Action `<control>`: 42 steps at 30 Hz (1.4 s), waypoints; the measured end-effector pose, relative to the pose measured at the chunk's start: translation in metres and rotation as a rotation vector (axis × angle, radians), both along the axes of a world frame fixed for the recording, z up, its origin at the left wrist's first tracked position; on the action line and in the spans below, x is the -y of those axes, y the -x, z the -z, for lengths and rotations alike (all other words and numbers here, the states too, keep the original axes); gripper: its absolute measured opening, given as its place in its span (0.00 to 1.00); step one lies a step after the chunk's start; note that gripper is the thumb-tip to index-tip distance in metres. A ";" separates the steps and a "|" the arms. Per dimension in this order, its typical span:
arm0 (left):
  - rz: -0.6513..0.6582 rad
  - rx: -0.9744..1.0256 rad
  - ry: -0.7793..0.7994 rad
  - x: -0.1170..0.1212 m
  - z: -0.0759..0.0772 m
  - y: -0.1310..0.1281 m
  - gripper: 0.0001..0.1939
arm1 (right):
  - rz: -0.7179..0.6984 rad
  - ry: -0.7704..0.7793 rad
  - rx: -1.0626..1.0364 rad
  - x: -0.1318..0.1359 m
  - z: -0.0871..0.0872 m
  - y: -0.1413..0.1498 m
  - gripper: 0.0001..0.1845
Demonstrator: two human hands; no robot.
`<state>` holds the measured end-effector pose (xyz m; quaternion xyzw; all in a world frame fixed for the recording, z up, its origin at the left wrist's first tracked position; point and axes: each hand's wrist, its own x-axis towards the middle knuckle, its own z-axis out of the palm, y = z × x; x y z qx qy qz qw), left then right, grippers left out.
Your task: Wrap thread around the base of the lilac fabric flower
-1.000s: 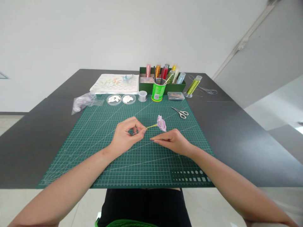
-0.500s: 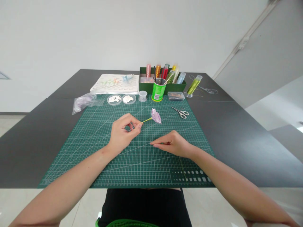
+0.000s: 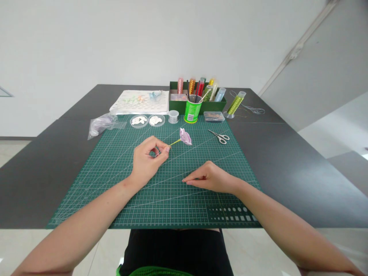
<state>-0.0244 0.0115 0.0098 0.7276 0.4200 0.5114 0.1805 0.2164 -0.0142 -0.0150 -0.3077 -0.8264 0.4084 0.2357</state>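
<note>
My left hand (image 3: 151,155) pinches the thin green stem of a pale lilac artificial flower (image 3: 185,137) between thumb and fingertips. The bloom points up and to the right, above the green cutting mat (image 3: 115,203). Lower and to the right, my right hand (image 3: 211,176) is closed, its thumb and fingertips pressed together; what they grip, if anything, is too fine to make out. The two hands are apart, and the flower does not touch the right one. A faint thin yellowish line runs down the mat below my right wrist.
Scissors (image 3: 220,136) lie at the mat's right. Along the back stand a green can (image 3: 192,111) of tools, a green box (image 3: 198,106) of thread spools, a green spool (image 3: 236,104), a clear case (image 3: 214,116) and dishes of white pieces (image 3: 139,120). A plastic bag (image 3: 100,124) lies left.
My left hand has carried the flower up and to the left. My right hand has dropped slightly toward me, so the gap between the hands is wider.
</note>
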 end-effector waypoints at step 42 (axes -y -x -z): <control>0.273 -0.169 0.168 -0.003 0.022 -0.007 0.08 | 0.269 -0.048 -0.445 -0.058 -0.066 0.010 0.12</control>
